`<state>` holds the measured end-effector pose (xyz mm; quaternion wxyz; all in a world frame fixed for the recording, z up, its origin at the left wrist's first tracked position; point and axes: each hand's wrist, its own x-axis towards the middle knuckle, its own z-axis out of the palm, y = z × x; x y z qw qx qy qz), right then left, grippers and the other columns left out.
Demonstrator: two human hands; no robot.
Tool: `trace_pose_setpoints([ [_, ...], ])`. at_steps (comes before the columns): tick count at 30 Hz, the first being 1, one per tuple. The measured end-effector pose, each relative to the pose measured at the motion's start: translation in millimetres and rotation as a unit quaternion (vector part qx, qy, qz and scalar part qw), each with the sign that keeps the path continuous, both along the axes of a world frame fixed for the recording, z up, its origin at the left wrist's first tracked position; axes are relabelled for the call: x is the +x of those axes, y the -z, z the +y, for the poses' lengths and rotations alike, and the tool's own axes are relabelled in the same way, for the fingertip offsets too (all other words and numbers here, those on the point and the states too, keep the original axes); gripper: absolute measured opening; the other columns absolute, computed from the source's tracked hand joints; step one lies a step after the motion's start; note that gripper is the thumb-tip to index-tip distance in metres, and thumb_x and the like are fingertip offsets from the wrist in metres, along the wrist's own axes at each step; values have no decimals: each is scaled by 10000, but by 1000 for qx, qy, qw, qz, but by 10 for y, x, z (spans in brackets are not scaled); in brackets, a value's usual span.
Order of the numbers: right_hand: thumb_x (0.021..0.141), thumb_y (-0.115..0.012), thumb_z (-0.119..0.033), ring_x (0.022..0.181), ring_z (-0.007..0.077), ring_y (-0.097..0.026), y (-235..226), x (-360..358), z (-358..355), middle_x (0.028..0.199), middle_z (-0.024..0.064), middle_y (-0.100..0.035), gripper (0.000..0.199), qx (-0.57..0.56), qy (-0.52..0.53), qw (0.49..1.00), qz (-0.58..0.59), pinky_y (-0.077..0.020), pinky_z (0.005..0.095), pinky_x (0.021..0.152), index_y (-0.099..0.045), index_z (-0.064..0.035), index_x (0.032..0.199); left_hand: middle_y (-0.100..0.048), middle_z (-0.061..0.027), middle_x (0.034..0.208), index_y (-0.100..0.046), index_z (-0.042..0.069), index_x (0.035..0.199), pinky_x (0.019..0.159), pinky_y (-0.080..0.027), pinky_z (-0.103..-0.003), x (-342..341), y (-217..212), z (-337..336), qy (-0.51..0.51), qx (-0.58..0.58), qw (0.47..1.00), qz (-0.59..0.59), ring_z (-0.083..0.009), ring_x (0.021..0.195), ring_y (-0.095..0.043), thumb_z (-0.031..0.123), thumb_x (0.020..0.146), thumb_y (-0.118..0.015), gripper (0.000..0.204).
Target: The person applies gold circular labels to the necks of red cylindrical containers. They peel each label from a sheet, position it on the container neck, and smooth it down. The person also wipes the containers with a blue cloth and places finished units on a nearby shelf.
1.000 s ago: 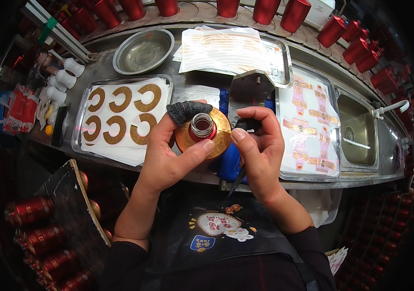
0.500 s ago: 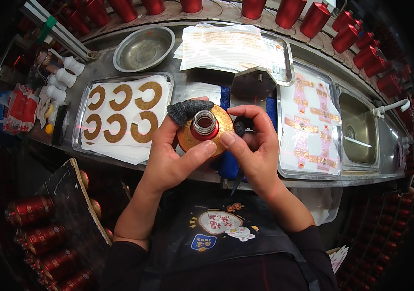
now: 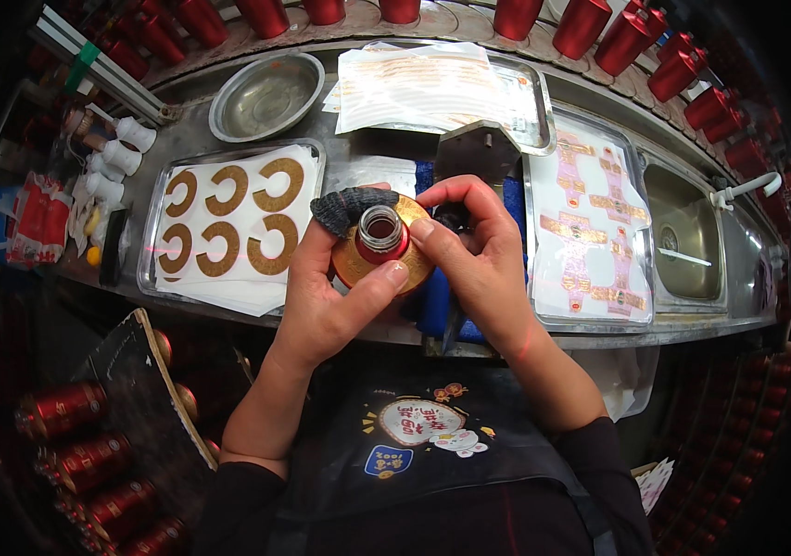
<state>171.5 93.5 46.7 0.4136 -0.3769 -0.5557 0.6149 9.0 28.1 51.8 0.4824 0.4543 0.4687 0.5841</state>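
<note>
In the middle, a red bottle [image 3: 399, 243] points its open, clear threaded neck up toward me. A gold ring label [image 3: 351, 264] lies around the neck on its shoulder. My left hand [image 3: 321, 296] is wrapped round the bottle's left side, its thumb pressing the near part of the label. Dark knitted covering [image 3: 351, 209] shows on the left hand's fingers. My right hand [image 3: 483, 255] grips the right side of the bottle, thumb on the label and bent index finger at its far right edge. The bottle's lower body is hidden beneath.
A tray [image 3: 147, 236] of gold C-shaped labels lies left, a tray [image 3: 590, 322] of pink-and-gold labels right, beside a sink [image 3: 692, 236]. Behind are a metal bowl [image 3: 265, 97] and label sheets [image 3: 414, 88]. A dark metal bracket [image 3: 479, 153] stands beyond my hands. Red bottles [image 3: 590, 28] line the back.
The bottle and both hands sit slightly farther left in view. My right thumb has moved up along the label, toward the far side. The red bottles at the back have shifted right.
</note>
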Motion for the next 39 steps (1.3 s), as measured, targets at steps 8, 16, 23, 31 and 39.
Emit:
trace_pose_setpoints([
  [8,983,-537,-434,427,163,-479,64,170,293,691,58,-589,374,-328,144,925,126,-417,295,494,-633,-73,974,-572,-105,1327,-458,26,1434,1067,-439,-346,-43,43,-29,15,12,1000,-18,-181,1228,-559,130,837,-746,671],
  [16,844,-737,-31,887,93,-620,-352,218,-325,987,34,-641,263,-17,49,998,28,-497,236,790,-622,-18,1080,-501,-174,1464,-465,4,1437,1092,-428,-388,-105,89,-64,25,-44,997,-63,-241,1303,-532,236,759,-785,785],
  [23,867,-762,-70,812,65,-565,-252,136,19,904,3,-623,191,175,137,965,-140,-473,219,736,-641,-17,1004,-568,-126,1350,-447,23,1440,1069,-453,-369,-96,97,-52,35,12,999,-36,-215,1253,-560,111,837,-754,683],
  [31,869,-749,-39,856,77,-583,-375,44,94,929,26,-628,168,129,192,954,-189,-472,218,778,-642,0,993,-557,-137,1357,-458,10,1418,1069,-450,-372,-49,125,-74,13,25,999,-18,-222,1244,-564,99,840,-746,652],
  [39,878,-746,-74,827,65,-583,-247,130,98,895,12,-637,170,185,197,951,-151,-473,210,756,-647,-3,996,-570,-126,1343,-466,24,1415,1066,-451,-369,-36,138,-69,2,26,999,-29,-211,1235,-569,102,841,-755,647],
])
